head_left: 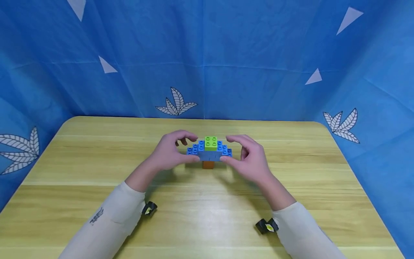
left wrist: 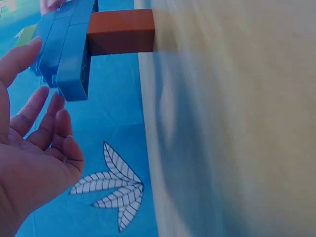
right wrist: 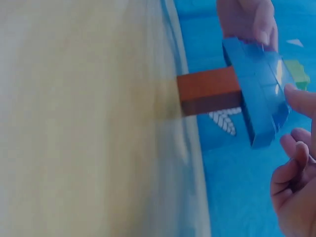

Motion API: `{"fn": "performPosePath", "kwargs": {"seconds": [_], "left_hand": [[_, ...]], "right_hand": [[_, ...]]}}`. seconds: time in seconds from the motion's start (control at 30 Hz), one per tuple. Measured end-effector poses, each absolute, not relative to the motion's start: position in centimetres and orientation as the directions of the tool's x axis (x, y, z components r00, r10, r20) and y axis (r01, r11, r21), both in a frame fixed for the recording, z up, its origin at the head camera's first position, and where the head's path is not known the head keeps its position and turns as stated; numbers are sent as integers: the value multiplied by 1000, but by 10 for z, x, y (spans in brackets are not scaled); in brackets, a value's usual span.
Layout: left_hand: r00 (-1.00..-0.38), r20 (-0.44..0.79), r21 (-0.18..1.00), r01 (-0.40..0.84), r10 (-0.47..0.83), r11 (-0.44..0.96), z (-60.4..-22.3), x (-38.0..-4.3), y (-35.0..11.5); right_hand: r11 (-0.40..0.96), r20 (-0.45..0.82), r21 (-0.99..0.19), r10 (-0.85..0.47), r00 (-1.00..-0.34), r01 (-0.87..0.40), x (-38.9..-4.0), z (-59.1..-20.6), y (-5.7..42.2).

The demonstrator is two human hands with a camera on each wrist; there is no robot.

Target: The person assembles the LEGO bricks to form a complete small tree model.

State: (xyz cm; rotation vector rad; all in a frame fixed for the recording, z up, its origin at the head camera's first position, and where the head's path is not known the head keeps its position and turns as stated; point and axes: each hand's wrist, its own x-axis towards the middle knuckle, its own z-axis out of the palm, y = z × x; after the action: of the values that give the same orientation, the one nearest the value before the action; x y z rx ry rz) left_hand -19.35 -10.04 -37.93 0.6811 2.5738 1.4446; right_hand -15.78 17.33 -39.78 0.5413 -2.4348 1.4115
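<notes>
A stepped structure of blue bricks (head_left: 209, 155) stands in the middle of the table, with a light green brick (head_left: 211, 143) on top. An orange-brown block (left wrist: 122, 31) under its middle holds it above the table. My left hand (head_left: 171, 149) is at the left end, its thumb at the front face and its loosely bent fingers apart behind. At the right end my right hand (head_left: 249, 156) mirrors this, thumb at the front face. In the right wrist view, the bent fingers (right wrist: 289, 173) show a gap from the blue bricks. Whether the thumbs press is unclear.
The wooden table (head_left: 207, 223) has rounded far corners. Blue cloth (head_left: 207, 43) with white leaf and triangle prints hangs behind it and at both sides. Small black devices (head_left: 150, 208) are attached at both sleeves.
</notes>
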Motion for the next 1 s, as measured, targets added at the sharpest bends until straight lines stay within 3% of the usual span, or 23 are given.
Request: {"fn": "performPosePath", "kwargs": {"seconds": [0.27, 1.0], "left_hand": [[-922, 44, 833, 247, 386, 495, -390, -182, -116], [-971, 63, 884, 162, 231, 439, -409, -179, -107]], "right_hand": [[434, 302, -845, -95, -949, -312, -144, -411, 188], [320, 290, -907, 6, -957, -272, -148, -431, 176]]}}
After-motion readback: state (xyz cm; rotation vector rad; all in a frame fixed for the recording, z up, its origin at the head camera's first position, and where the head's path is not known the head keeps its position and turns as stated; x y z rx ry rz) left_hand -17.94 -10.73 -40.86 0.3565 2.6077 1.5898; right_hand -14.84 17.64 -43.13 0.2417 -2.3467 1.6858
